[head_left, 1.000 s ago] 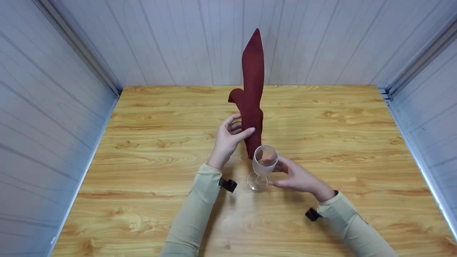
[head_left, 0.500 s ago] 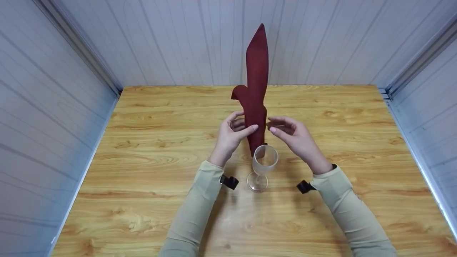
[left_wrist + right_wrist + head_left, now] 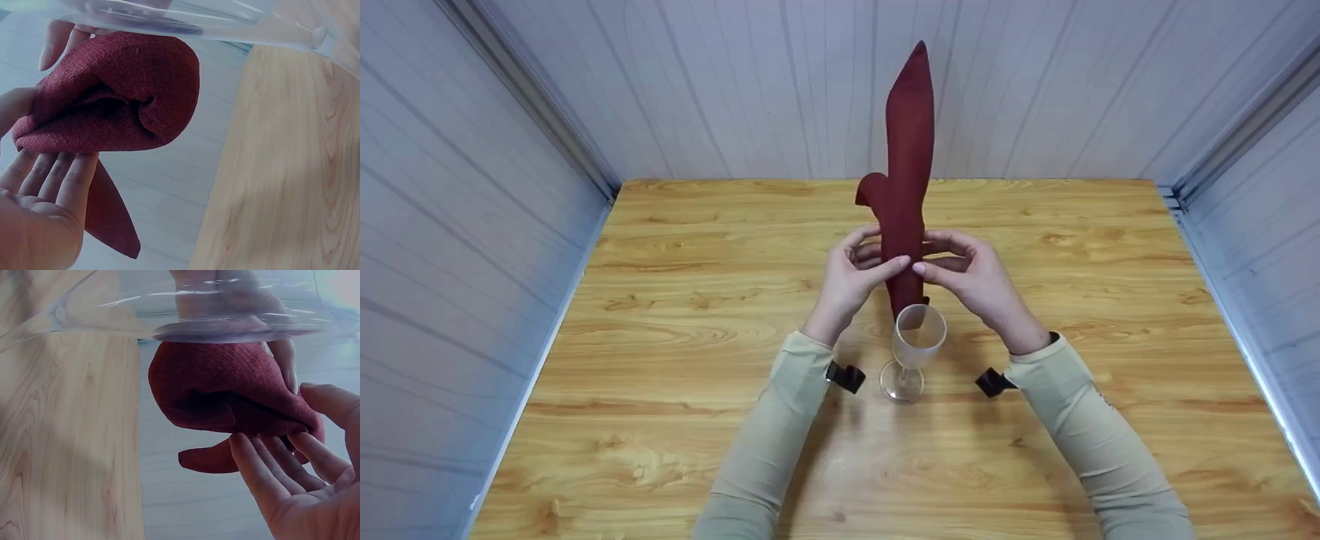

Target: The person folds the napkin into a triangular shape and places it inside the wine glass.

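Observation:
A dark red cloth napkin [image 3: 910,165], rolled and folded to a tall pointed tip with a small curled flap at its left, is held above the table behind a wine glass. My left hand [image 3: 847,277] grips it from the left, thumb in front and fingers behind. From the right, my right hand [image 3: 971,277] pinches it the same way, the two thumbtips close together. The clear wine glass [image 3: 919,337] stands upright just in front, overlapping the napkin's lower end in the head view. Both wrist views show the rolled, layered bottom of the napkin [image 3: 112,95].
The wood-grain table [image 3: 660,322] is bounded by a pale panelled wall [image 3: 720,90] at the back and by walls at both sides. Black wrist mounts [image 3: 849,377] hang near the glass on either side.
My right hand has left the glass, risen to the napkin and taken hold of its right side. My left hand has shifted the napkin slightly right and up. The glass stays in place.

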